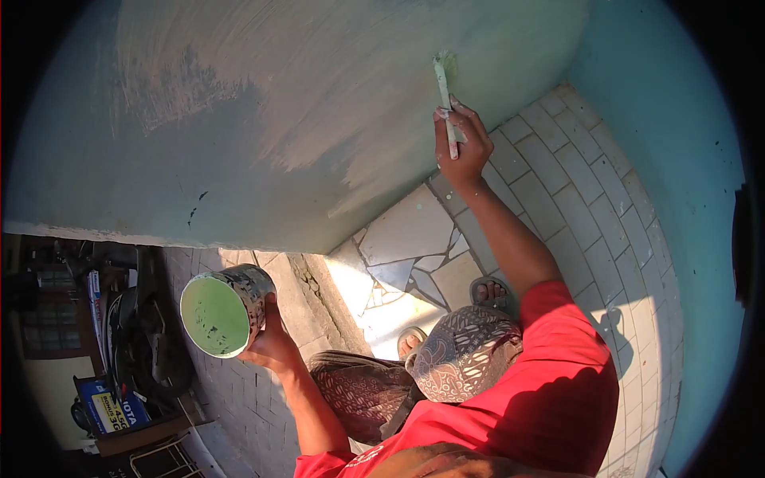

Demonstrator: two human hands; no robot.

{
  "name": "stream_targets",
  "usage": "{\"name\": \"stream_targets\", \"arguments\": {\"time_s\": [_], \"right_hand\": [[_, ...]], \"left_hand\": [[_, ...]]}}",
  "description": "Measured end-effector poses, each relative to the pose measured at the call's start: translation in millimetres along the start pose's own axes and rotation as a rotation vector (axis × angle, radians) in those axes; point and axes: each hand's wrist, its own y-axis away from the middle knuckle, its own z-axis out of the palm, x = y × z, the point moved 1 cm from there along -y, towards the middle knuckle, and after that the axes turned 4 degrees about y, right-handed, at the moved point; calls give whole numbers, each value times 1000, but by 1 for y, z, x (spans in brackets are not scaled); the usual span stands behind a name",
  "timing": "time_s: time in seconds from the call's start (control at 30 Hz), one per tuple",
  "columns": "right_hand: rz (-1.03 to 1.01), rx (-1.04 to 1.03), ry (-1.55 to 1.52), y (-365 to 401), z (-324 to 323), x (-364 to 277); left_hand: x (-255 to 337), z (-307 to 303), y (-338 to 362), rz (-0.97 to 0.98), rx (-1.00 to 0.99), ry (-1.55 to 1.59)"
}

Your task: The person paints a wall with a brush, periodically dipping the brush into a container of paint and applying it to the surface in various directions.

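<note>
A paint-smeared brush (446, 111) is gripped in my right hand (464, 147), its bristle end against the wall (319, 95). A small green patch shows beside the bristles. The wall carries pale, streaky strokes over a blue-green surface. Lower left, my left hand (273, 341) holds a round paint container (215, 315) by its side, fingers partly hidden behind it. The container is tilted so its light green inside faces me, with dark specks in it.
A second, blue-green wall (661, 183) rises at the right. Grey tiles (558, 191) and irregular stone slabs (406, 227) cover the floor around my sandaled feet. A motorcycle (151, 342) and a blue box sign (111, 406) stand at the lower left.
</note>
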Motion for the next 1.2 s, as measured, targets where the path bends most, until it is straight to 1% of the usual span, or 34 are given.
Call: {"name": "stream_targets", "arguments": {"time_s": [0.03, 0.1, 0.17, 0.2, 0.23, 0.3, 0.33, 0.4, 0.47, 0.5, 0.53, 0.57, 0.6, 0.63, 0.7, 0.73, 0.77, 0.83, 0.87, 0.9, 0.93, 0.97, 1.0, 1.07, 1.13, 1.2], "right_hand": [[-18, -81, -25, 23, 4, -38], [-39, -285, -201, 74, 14, -94], [-179, -457, -393, 102, 27, -131], [-228, -523, -489, 112, 30, -142], [-210, -521, -484, 118, 31, -143], [-178, -603, -660, 121, 39, -140], [-136, -606, -620, 103, 28, -126], [37, -499, -531, 62, 6, -77], [157, -232, -496, 34, -12, -8], [175, -180, -384, 14, -28, 18], [230, -117, -244, -5, -42, 36], [309, -13, -150, -12, -50, 66], [382, 97, -55, -18, -54, 87], [377, 102, -52, -20, -54, 90], [327, 132, 118, -16, -49, 93], [203, 80, 113, -6, -38, 75], [82, 25, 107, 13, -24, 43], [74, -106, -62, 67, -5, -19], [105, -239, -97, 93, -3, -53], [73, -328, -196, 115, 2, -79], [15, -423, -300, 140, 8, -94], [-47, -508, -446, 155, 14, -104], [-90, -576, -523, 159, 18, -116], [-117, -679, -647, 159, 23, -123], [-91, -653, -613, 146, 21, -100], [87, -601, -521, 120, 5, -45]], "left_hand": [[1, 4, 1, 38, 12, 24], [4, 10, 2, 77, 18, 40], [10, 13, 5, 57, -18, -9], [6, 11, 7, 53, -36, -22], [-2, 10, 6, 78, -40, 8], [-8, 8, 5, 109, -47, 34], [-8, 6, 7, 90, -49, 38], [-9, 1, 6, 71, -42, 42], [-6, -4, 7, 88, -27, 11], [-4, -4, 6, 81, -23, 12], [-1, -5, 5, 5, -17, 15], [1, -5, 4, -68, -14, 18], [1, -2, 4, -70, -18, 24], [2, 0, 3, -78, -15, 27], [2, 6, 3, -81, -13, 28], [-2, 9, 4, 0, -22, -2], [-3, 10, 4, 79, -33, -36], [-1, 15, 5, 69, -40, 13], [0, 17, 6, 52, -43, 62], [-3, 17, 6, 53, -44, 51], [-7, 16, 5, 43, -53, 61], [-9, 13, 5, 30, -65, 67], [-8, 12, 7, 26, -71, 52], [-6, 12, 7, 55, -82, -22], [-6, 12, 7, 68, -64, -15], [-5, 11, 7, 79, -39, -11]]}}
